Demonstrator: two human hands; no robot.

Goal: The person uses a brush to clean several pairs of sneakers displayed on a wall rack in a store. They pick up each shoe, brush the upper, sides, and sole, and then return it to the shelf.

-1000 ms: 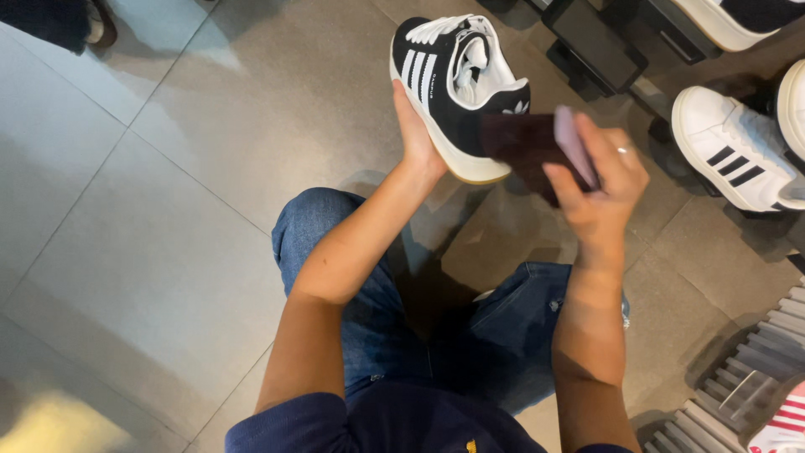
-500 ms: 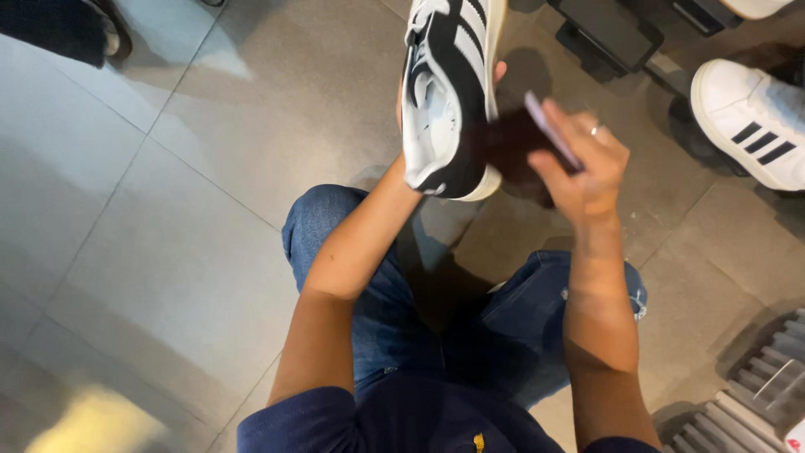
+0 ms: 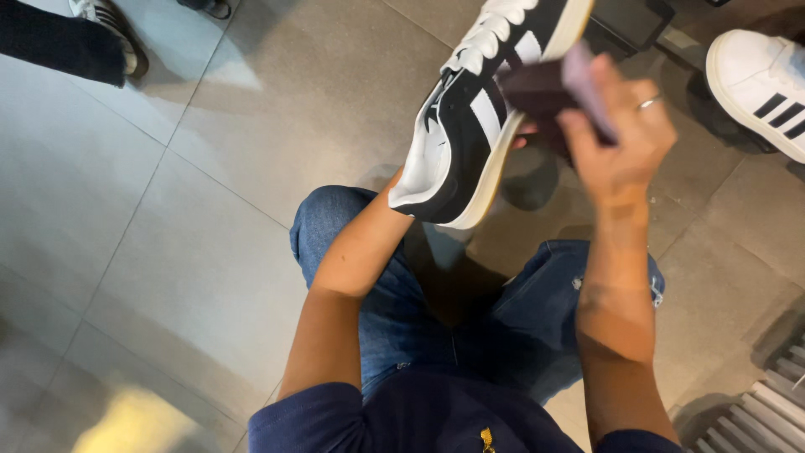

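From the head camera, the person is crouching on a grey tile floor, with blue jeans showing below the arms.

The left hand is reaching up under a black shoe with white stripes. The shoe is hiding most of this hand, and only a few fingertips are peeking out beside the pale sole. It looks like the hand is wrapping around the shoe from underneath, but how tight the hold is cannot be told. The shoe is being held up in the air in front of the knees, tilting with its toe far away and its heel near, the sole edge facing right.

The right hand is closing its fingers around a dark cloth with a light purple edge. A ring is showing on one finger. The cloth is touching the side of the shoe near the laces.

A white shoe with dark stripes is sitting on the floor at the far right. Another person's shoe is standing at the far left.

What could go wrong: the shoe is leaning a lot and sitting on just one hand, so a hard push from the cloth could be tipping it off onto the floor. The cloth could also be slipping out of the fingers.
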